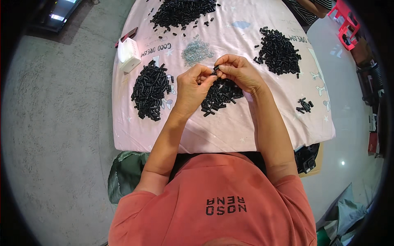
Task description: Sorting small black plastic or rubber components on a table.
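Note:
My left hand (192, 91) and my right hand (243, 74) meet above the middle of the cloth-covered table, fingertips closed. Between the right thumb and fingers is a small black cylindrical piece (216, 68). The left fingertips pinch right beside it, on a dark bit too small and hidden to make out. Just below the hands lies a heap of black pieces (221, 96), partly covered by them. Beyond the hands, a pile of small clear pieces (197, 51) rests on the cloth.
Larger heaps of black pieces lie at left (150, 91), right (280, 51) and far end (180, 14). A small cluster (304, 105) sits near the right edge. A white tissue box (129, 55) stands at the left edge, beside a dark phone-like object (128, 36). Another person's arm (312, 7) shows at the far right.

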The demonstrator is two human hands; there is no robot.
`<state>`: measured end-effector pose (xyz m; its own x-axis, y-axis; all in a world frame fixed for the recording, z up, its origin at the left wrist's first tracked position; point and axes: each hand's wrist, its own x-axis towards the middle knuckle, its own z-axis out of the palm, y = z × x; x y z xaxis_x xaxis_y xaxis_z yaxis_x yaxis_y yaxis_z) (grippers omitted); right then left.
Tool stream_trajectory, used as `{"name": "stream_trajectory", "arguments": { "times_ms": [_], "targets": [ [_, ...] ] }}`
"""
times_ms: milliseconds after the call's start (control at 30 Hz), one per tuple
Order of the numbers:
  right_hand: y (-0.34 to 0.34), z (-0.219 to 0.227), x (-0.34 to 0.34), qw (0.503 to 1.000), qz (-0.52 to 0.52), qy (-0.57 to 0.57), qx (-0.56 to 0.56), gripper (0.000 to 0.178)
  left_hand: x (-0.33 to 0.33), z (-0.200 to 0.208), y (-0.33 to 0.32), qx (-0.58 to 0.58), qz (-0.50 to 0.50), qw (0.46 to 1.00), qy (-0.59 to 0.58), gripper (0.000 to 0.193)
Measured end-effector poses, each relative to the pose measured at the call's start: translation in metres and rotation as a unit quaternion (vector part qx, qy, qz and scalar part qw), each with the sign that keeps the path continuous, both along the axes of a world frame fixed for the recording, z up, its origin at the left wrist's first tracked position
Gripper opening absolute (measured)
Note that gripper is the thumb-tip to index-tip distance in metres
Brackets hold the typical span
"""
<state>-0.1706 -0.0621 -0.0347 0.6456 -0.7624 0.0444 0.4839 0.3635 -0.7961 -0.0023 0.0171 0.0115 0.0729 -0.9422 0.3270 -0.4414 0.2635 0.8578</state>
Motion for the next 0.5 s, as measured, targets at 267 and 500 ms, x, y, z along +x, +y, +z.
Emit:
{"name": "stream_trajectory", "arguments": {
  "times_ms": [267, 500],
  "targets": [
    [0.0, 0.001, -0.002, 1.0, 0.005, 0.001, -0.004, 0.014, 0.003, 0.002, 0.003, -0.034, 0.007, 0.997, -0.069, 0.011],
    [0.001, 0.001, -0.002, 1.0, 0.008, 0.004, -0.005, 0.015, 0.0, 0.011, 0.003, -0.058, 0.003, 0.994, -0.096, 0.013]
  ]
}}
